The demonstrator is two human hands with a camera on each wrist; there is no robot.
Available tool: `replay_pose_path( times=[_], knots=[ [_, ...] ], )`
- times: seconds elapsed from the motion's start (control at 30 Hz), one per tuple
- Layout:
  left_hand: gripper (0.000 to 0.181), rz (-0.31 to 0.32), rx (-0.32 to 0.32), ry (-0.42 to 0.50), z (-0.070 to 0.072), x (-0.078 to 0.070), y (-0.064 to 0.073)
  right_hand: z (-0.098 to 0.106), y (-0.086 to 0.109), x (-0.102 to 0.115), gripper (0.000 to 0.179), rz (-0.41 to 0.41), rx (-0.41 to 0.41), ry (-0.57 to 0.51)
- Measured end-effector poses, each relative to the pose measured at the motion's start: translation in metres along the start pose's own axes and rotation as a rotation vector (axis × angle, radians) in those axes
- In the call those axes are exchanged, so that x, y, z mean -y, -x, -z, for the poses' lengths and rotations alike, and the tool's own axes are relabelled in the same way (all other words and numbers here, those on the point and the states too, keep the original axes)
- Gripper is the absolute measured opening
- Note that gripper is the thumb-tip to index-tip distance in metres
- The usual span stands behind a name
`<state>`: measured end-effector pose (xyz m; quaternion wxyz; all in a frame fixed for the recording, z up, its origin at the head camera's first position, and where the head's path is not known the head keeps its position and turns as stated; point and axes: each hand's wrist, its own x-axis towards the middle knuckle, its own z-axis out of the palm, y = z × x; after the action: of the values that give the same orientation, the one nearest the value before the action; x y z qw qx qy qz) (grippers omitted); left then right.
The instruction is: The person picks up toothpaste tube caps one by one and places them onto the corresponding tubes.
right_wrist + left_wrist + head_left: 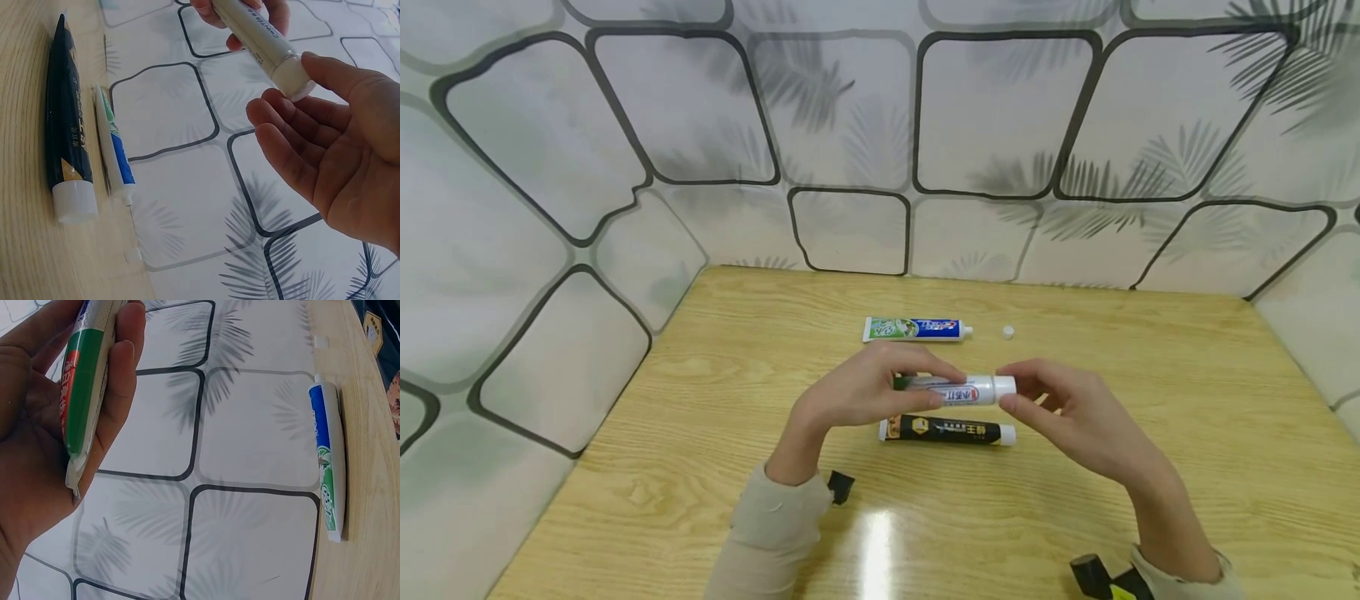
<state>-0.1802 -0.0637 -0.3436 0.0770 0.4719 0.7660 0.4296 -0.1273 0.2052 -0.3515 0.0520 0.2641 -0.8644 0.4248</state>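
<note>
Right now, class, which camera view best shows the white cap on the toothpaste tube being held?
The right wrist view: there the white cap appears largest and closest. The head view shows it smaller, from above; the left wrist view shows the tube, but its cap lies out of frame.

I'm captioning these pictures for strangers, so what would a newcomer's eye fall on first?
Probably the white-and-green tube in the left hand, with the right hand at its white cap. Next, on the table: a black tube closer in and a blue-and-green tube farther off, its nozzle bare, a small loose cap to its right. Behind, the dark outlines on the backdrop stand out.
</note>
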Motion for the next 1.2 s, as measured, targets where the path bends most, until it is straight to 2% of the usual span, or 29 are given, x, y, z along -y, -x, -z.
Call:
replay_pose_path(
  times=[0.13, 0.37, 0.5, 0.67, 0.83, 0.97, 1.07, 1.2],
  knots=[
    [0.028, -0.009, -0.001, -0.003, 0.0002, 0.0005, 0.0002, -0.0002, 0.0001, 0.0009, 0.020, -0.034, 0.021, -0.018],
    [0.028, -0.015, 0.002, 0.010, 0.0004, 0.0008, 0.0002, 0.0005, 0.0011, 0.0014, 0.037, -0.008, 0.030, -0.006],
    [0.028, -0.026, 0.004, 0.021, 0.0007, 0.0013, 0.0002, -0.0001, 0.0009, 0.0021, 0.029, 0.004, 0.021, -0.021],
    [0.028, -0.032, 0.010, 0.027, 0.0007, 0.0014, 0.0002, -0.0006, 0.0006, 0.0024, 0.021, -0.027, 0.037, -0.056],
    [0.029, -0.027, 0.009, 0.024, 0.0022, 0.0006, 0.0009, 0.0005, 0.0007, 0.0027, 0.034, -0.036, 0.037, -0.033],
    [0.029, -0.026, 0.009, 0.025, 0.0031, 0.0000, 0.0010, 0.0013, 0.0010, 0.0035, 0.042, 0.011, 0.021, -0.013],
    [0.029, -0.028, 0.007, 0.019, 0.0032, 0.0002, 0.0009, 0.0012, 0.0008, 0.0041, 0.039, 0.031, 0.018, -0.025],
    [0.029, -0.026, 0.007, 0.016, 0.0033, 0.0002, 0.0012, 0.0004, 0.0002, 0.0042, 0.031, 0.016, 0.015, -0.021]
  ],
)
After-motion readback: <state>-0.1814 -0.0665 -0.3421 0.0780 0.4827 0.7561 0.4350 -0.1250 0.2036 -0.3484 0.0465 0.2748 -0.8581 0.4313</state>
